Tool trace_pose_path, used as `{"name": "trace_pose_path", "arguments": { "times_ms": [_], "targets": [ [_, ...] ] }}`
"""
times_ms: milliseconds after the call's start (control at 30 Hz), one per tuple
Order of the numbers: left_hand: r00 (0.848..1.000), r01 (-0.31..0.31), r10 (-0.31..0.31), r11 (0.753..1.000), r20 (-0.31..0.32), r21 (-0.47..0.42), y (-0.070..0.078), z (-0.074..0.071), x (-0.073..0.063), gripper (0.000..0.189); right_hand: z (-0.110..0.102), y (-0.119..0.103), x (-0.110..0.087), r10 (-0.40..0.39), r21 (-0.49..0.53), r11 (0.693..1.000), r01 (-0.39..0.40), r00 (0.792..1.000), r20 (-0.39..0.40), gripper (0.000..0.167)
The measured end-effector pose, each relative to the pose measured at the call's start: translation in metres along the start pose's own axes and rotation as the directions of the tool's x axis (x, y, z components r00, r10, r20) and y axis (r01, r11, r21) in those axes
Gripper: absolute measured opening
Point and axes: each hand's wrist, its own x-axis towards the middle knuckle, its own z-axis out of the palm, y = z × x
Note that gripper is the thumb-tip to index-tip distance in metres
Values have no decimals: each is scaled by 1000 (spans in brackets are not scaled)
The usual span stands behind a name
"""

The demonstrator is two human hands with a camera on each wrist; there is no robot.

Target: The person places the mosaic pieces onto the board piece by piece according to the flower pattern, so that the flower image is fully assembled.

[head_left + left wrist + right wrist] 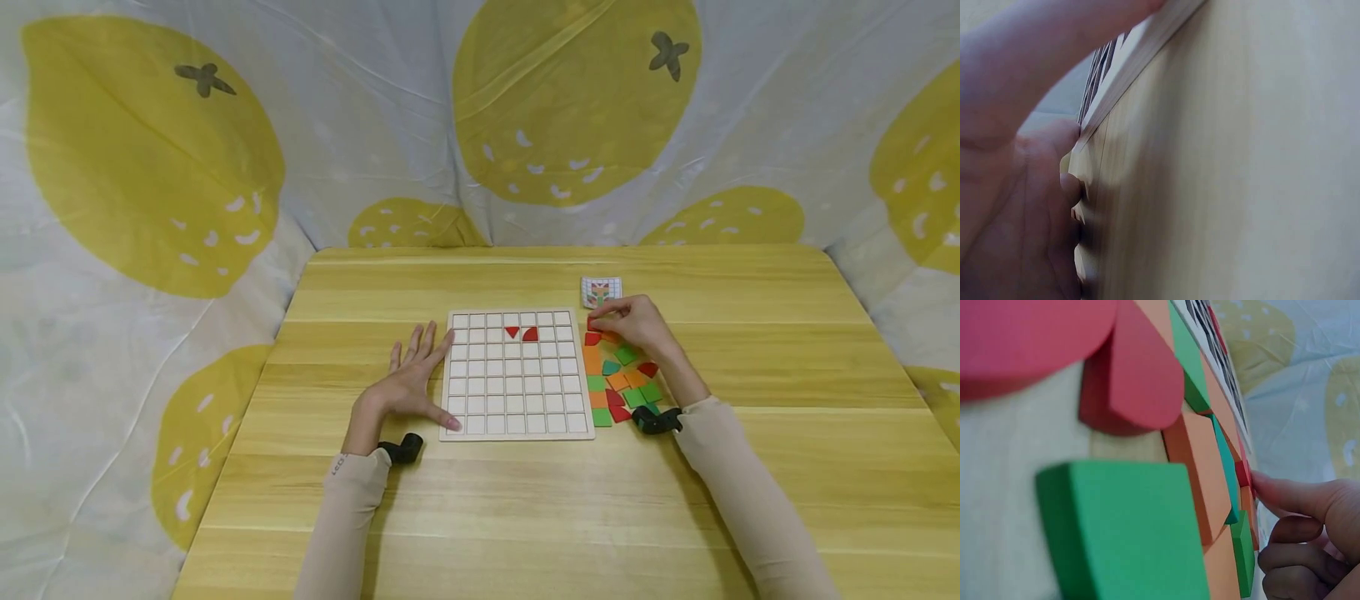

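A square wooden grid board [517, 438] lies flat, with a red triangle tile [512, 332] and a red quarter-circle tile [531, 334] side by side in its upper rows. My left hand [401, 387] is spread at the board's left side, thumb on the near corner and index fingertip at the edge. In the left wrist view, the thumb [1029, 56] crosses over the board's rim. Beyond the board's right edge, my right hand [637, 325] pinches a red tile [592, 323] between thumb and forefinger, at the top of the loose tiles.
Loose green, orange, red and teal tiles [617, 381] lie along the board's right side, below my right hand. A small pattern card [602, 291] lies just behind them. Lemon-print cloth [375, 125] hangs behind the wooden table [525, 517].
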Motion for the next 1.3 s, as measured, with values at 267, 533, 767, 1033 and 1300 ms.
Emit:
{"name": "trace_pose_path", "arguments": {
  "times_ms": [267, 533, 767, 1033, 1300],
  "targets": [
    [1000, 5, -5, 1000, 9, 10, 1, -1, 0, 151, -4, 5, -3, -19, -3, 1000, 19, 1000, -8, 27],
    [1000, 3, -3, 1000, 8, -6, 0, 0, -1, 151, -9, 8, -3, -40, 33, 999, 38, 997, 63, 33],
    [1000, -7, 7, 1000, -4, -12, 0, 0, -1, 150, -9, 7, -2, -55, 0, 998, 55, 996, 75, 30],
    [1000, -4, 4, 1000, -3, -9, 2, -1, -2, 150, -13, 8, -5, -66, -44, 997, 69, 996, 61, 29],
    [1000, -4, 4, 1000, -3, -16, 1, 0, -2, 150, -14, 10, -6, -60, -47, 997, 63, 996, 72, 32]
  ]
}}
